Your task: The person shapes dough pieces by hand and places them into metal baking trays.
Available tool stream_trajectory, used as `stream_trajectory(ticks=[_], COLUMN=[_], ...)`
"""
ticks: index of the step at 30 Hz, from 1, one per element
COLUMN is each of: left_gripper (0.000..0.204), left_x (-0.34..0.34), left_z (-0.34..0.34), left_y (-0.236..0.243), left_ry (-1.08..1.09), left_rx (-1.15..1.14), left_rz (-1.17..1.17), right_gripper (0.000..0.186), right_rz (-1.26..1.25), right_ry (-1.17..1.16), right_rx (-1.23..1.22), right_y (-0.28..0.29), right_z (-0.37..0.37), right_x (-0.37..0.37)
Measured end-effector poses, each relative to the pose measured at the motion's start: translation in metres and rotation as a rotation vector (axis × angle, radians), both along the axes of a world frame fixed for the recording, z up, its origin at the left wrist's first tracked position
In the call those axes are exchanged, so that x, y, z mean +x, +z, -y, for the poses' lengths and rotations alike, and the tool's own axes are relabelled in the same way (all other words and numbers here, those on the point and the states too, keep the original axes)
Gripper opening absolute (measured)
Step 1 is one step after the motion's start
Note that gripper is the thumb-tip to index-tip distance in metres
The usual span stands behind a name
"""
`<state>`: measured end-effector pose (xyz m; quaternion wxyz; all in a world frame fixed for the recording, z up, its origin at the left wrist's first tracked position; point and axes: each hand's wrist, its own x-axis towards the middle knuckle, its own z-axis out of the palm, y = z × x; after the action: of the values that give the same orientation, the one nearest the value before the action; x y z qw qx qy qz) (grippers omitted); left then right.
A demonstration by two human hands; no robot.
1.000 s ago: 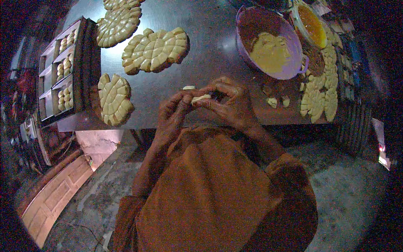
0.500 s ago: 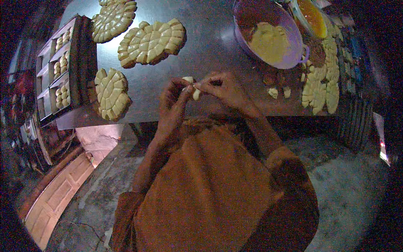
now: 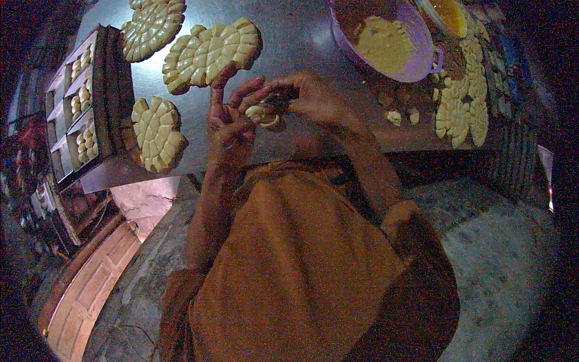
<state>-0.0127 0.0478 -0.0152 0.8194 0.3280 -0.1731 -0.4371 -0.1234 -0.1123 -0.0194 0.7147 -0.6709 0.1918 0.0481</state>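
Note:
Above the near edge of the table, my two hands meet at a small piece of pale dough (image 3: 263, 116). My left hand (image 3: 230, 125) pinches it by thumb and a finger, while its other fingers stretch away. From the other side, my right hand (image 3: 313, 99) curls its fingers over the dough; its fingertips are partly hidden. Beyond them lies a large flat cluster of dough pieces (image 3: 211, 54). A smaller cluster (image 3: 158, 134) rests left of my left hand, and another cluster (image 3: 151, 27) sits at the far left.
A purple basin (image 3: 433, 57) holding a crumbly yellowish mass stands at the far right, beside a container of orange-yellow liquid (image 3: 449, 18). More dough clusters (image 3: 455, 114) lie at the right. Compartmented trays of dough balls (image 3: 81, 99) stand left. Two small dough bits (image 3: 394, 117) lie nearer.
The dough piece has turned and shifted slightly left in my hands. My left fingers have spread outward, and my right hand has moved over the dough. The whole view has shifted a little.

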Motion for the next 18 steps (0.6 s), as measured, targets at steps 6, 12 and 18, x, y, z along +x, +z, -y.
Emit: stream_trajectory(ticks=[6, 12, 18], left_gripper=[0.084, 0.070, 0.060], left_x=[0.021, 0.061, 0.060], left_z=[-0.016, -0.054, -0.092], left_y=[-0.030, -0.060, -0.133], left_ry=[0.119, 0.143, 0.068], left_rx=[0.067, 0.213, 0.403], left_rz=[0.089, -0.104, -0.249], right_gripper=[0.023, 0.027, 0.028], right_rz=[-0.022, 0.181, 0.423], right_ry=[0.011, -0.028, -0.153], right_rx=[-0.266, -0.946, -1.329], right_y=[-0.041, -0.088, -0.120], right_z=[-0.033, -0.080, -0.093], right_x=[-0.040, -0.060, -0.055])
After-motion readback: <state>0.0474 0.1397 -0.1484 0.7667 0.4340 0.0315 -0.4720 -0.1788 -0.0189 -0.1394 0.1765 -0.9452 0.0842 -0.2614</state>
